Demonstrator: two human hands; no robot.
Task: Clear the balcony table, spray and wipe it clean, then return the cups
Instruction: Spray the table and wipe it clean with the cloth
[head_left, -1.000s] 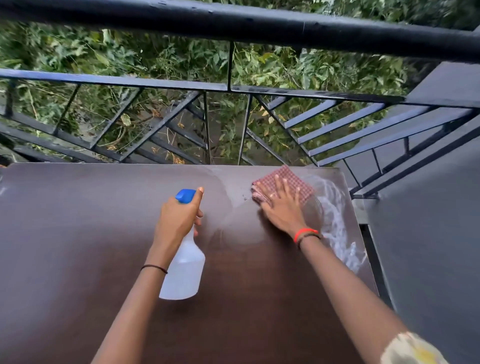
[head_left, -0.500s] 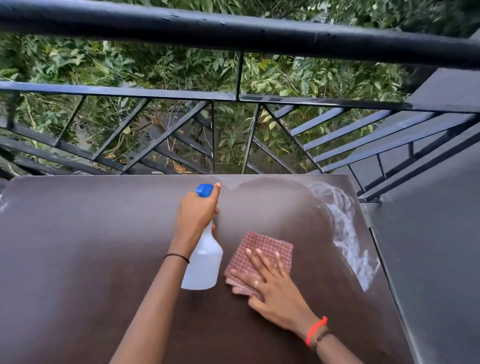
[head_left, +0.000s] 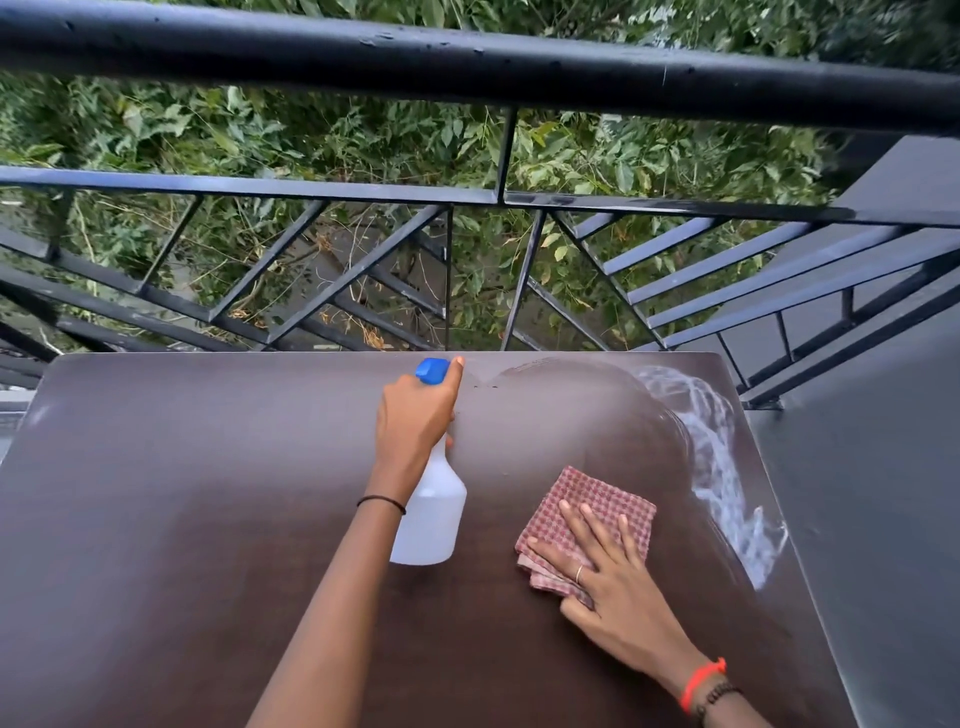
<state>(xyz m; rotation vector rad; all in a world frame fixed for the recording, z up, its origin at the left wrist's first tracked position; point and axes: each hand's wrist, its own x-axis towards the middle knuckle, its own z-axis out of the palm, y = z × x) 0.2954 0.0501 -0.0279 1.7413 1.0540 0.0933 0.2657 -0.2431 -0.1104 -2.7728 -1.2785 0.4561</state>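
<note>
A dark brown table (head_left: 182, 519) fills the lower view. My left hand (head_left: 413, 421) grips the neck of a white spray bottle (head_left: 434, 514) with a blue nozzle, held over the table's middle. My right hand (head_left: 608, 577) presses flat, fingers spread, on a folded red-checked cloth (head_left: 597, 499) lying on the table right of the bottle. White foamy spray streaks (head_left: 722, 478) run along the table's right edge. No cups are in view.
A black metal balcony railing (head_left: 467, 67) stands just behind the table's far edge, with green foliage beyond it. A dark grey wall (head_left: 883, 519) borders the table on the right.
My right hand has drawn the cloth from the far right corner toward me and then slightly right. The left hand keeps holding the bottle in about the same place.
</note>
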